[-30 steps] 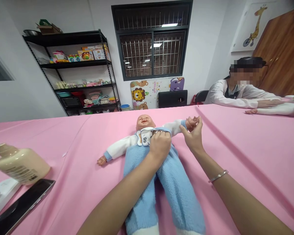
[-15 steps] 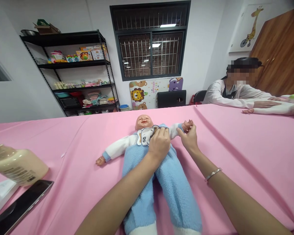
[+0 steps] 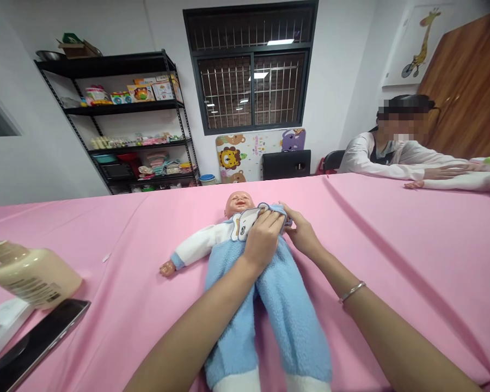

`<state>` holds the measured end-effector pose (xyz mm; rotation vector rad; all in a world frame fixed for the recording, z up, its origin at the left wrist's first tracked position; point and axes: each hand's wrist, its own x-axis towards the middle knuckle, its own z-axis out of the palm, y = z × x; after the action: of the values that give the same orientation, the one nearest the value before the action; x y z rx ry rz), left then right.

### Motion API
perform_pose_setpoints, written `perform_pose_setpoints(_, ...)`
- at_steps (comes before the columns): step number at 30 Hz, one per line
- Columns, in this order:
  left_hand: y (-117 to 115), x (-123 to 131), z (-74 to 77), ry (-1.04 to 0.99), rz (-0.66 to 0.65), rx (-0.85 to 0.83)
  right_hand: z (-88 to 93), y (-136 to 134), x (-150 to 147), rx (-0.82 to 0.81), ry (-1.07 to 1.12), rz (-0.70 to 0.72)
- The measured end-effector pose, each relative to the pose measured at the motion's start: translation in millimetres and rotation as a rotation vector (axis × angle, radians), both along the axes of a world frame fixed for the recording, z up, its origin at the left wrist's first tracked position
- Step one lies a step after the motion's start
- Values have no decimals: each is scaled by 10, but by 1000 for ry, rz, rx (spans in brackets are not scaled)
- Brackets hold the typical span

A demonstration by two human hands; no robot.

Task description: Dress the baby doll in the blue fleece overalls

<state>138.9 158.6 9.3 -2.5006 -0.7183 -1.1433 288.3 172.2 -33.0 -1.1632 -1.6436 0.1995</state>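
Note:
A baby doll (image 3: 239, 203) lies on its back on the pink tablecloth (image 3: 147, 228), its head away from me. It wears blue fleece overalls (image 3: 228, 294) and a white top with blue cuffs. My left hand (image 3: 264, 234) grips the overalls' edge at the chest, beside the cartoon face. Close by, my right hand (image 3: 300, 231) has its fingers closed on the doll's sleeve at the shoulder side. The doll's arm on that side is mostly hidden by the cloth and my hands. Its other arm (image 3: 196, 247) stretches out to the left.
A pump bottle (image 3: 36, 277), a black phone-like object (image 3: 36, 343) and a white item (image 3: 4, 326) lie at the left. Across the table at the right, a person (image 3: 392, 147) touches another doll (image 3: 457, 181). Shelves (image 3: 118, 106) stand behind.
My right hand has moved left from the doll's hand to its shoulder side. The doll's arm there has folded in from its outstretched position. The overalls' top edge is pulled up slightly.

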Motion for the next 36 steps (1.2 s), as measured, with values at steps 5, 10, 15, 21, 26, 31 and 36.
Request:
perform_pose_setpoints(5, 13, -8, 24, 35, -15, -36, 80, -34, -73, -45, 165, 232)
perform_pose_setpoints(10, -45, 13, 91, 168, 156, -73, 152, -93, -89, -229, 514, 384)
perform_pose_setpoints(15, -94, 31, 147, 307, 348, -134, 183, -132, -141, -283, 595, 414)
perform_pose_setpoints(21, -7, -5, 190, 415, 481, -292, 247, -184, -219, -197, 386, 231)
perform_pose_setpoints(26, -89, -14, 304, 446, 480, -355, 216, -71, -73, -142, 173, 2)
perform_pose_setpoints(31, -264, -41, 466, 513, 461, -342, 193, 231, 98, -262, 32, -127)
perform_pose_setpoints(36, -443, -15, 541, 545, 440, -351, 302, 596, 40, -404, -47, -129)
